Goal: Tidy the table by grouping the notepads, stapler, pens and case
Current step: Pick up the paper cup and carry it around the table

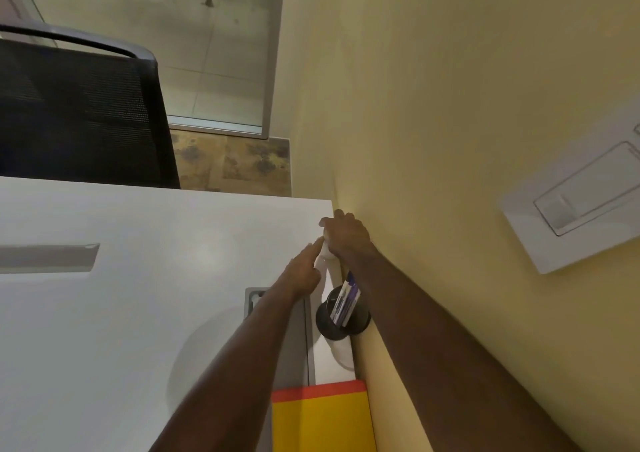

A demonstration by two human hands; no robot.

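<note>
At the table's (138, 278) far corner against the wall, the right hand (346, 235) has its grip curled over a small white object (325, 249), identity unclear, its long axis running toward the pen holder (341, 316) nearer the person, while the left hand's (304, 268) extended fingers touch its left side

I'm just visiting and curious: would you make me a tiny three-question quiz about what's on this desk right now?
1. True or false: the black pen cup stands against the wall, between the two forearms.
2. Which hand is curled over the small white object near the table's far corner?
A. left hand
B. right hand
C. neither
3. Fill in: the notepad at the bottom edge is yellow with a ____ strip along its top.

Key: 1 true; 2 B; 3 red. What the white object is cannot be told; the left hand's straight fingers only touch it.
</note>
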